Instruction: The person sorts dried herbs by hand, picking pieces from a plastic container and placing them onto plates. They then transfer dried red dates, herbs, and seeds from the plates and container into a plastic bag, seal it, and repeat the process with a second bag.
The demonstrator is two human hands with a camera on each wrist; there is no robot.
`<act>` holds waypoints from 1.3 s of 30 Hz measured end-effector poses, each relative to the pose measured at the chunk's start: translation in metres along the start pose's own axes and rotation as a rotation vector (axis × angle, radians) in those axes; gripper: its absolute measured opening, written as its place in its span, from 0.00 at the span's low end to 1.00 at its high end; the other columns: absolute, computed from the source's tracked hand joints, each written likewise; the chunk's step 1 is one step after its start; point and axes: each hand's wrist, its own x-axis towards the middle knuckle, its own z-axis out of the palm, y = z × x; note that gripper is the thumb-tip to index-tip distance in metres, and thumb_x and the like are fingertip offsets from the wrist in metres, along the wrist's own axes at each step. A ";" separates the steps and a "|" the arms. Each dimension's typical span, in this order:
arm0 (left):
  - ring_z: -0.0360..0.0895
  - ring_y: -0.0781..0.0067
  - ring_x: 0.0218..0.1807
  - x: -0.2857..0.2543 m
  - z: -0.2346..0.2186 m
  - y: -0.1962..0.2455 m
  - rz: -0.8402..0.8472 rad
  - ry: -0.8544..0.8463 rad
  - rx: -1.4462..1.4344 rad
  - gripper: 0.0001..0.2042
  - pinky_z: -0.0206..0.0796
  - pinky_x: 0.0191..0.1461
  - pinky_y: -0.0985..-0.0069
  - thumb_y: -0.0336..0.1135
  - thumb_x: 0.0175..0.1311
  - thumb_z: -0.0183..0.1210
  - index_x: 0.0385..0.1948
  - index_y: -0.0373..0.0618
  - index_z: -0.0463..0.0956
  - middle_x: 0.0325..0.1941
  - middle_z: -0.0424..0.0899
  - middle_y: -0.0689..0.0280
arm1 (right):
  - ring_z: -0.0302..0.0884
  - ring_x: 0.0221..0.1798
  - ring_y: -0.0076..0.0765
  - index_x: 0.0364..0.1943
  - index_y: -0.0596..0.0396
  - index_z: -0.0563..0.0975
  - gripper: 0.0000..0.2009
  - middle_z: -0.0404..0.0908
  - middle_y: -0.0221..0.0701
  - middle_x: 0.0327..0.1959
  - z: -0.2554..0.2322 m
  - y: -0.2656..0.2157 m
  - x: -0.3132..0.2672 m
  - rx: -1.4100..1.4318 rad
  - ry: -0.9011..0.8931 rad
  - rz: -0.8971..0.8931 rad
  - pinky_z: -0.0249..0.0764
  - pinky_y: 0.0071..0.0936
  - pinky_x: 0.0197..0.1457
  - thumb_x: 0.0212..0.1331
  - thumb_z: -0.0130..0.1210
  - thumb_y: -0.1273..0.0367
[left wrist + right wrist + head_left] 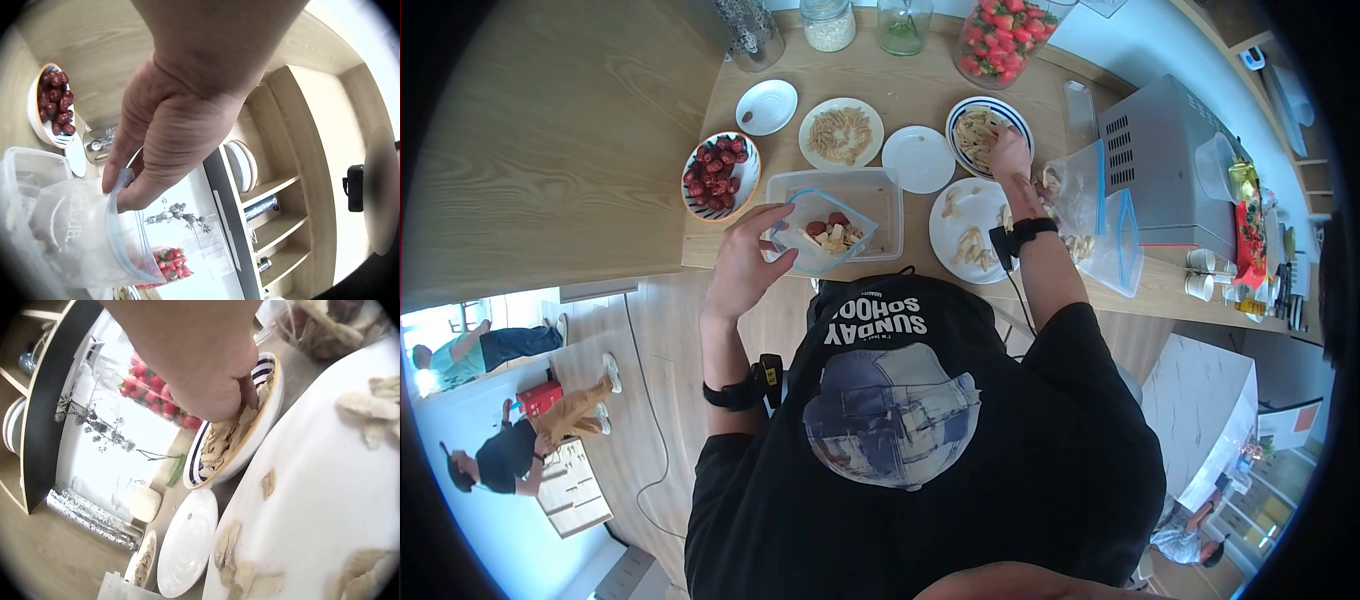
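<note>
A: We're holding the zip bag (825,232) with the left hand (745,262), centre-left of the head view, just above the clear plastic tub (878,192). Fingers are pinching the bag's blue rim (119,215). Red and pale pieces are already sitting inside.

B: And the right hand (1008,152)?

A: We're reaching into the striped bowl (965,115), upper middle of the frame. In the right wrist view the fingertips (249,395) are curling down into the pale dried slices (220,445). We're judging it as closing on a few slices, though the pinch itself is hidden under the hand.

B: Risks?

A: Three. First, we're gripping the bag on one side only, so the mouth could be sagging shut and the next slices could be landing on the tabletop (910,85). Second, the forearm is crossing the white plate (960,215) with its loose slices, so a low pull-back could be sweeping some off. Third, another open bag (1090,190) is standing right beside that wrist, at the right of the frame, and a bump could be tipping it.

B: The strawberry jar (1005,35)?

A: Near, top of the frame, but we're not touching it.
</note>
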 end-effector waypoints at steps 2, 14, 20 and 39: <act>0.81 0.66 0.51 -0.001 0.001 0.000 0.002 0.017 -0.010 0.26 0.80 0.47 0.73 0.19 0.51 0.65 0.57 0.37 0.76 0.56 0.80 0.57 | 0.81 0.48 0.54 0.45 0.53 0.83 0.11 0.83 0.44 0.46 0.001 0.001 0.000 0.023 0.012 -0.016 0.77 0.46 0.54 0.61 0.57 0.67; 0.81 0.67 0.50 0.000 0.001 0.001 0.007 0.020 -0.007 0.27 0.80 0.47 0.73 0.19 0.51 0.65 0.57 0.38 0.76 0.56 0.80 0.57 | 0.82 0.48 0.55 0.45 0.55 0.82 0.11 0.82 0.46 0.46 0.006 0.014 0.003 0.049 0.062 -0.003 0.78 0.47 0.53 0.63 0.54 0.67; 0.81 0.66 0.51 0.000 0.001 0.000 -0.005 0.019 -0.004 0.27 0.80 0.47 0.73 0.19 0.51 0.65 0.58 0.38 0.76 0.57 0.80 0.58 | 0.80 0.47 0.59 0.44 0.56 0.81 0.13 0.82 0.50 0.43 0.001 -0.007 -0.002 0.060 0.024 0.024 0.77 0.48 0.53 0.62 0.58 0.63; 0.81 0.66 0.52 -0.002 0.000 0.003 -0.009 0.016 0.005 0.27 0.80 0.48 0.73 0.19 0.51 0.65 0.58 0.38 0.76 0.57 0.80 0.57 | 0.81 0.50 0.53 0.46 0.58 0.79 0.15 0.83 0.47 0.45 0.004 -0.008 0.005 0.044 -0.122 0.058 0.78 0.43 0.54 0.57 0.64 0.67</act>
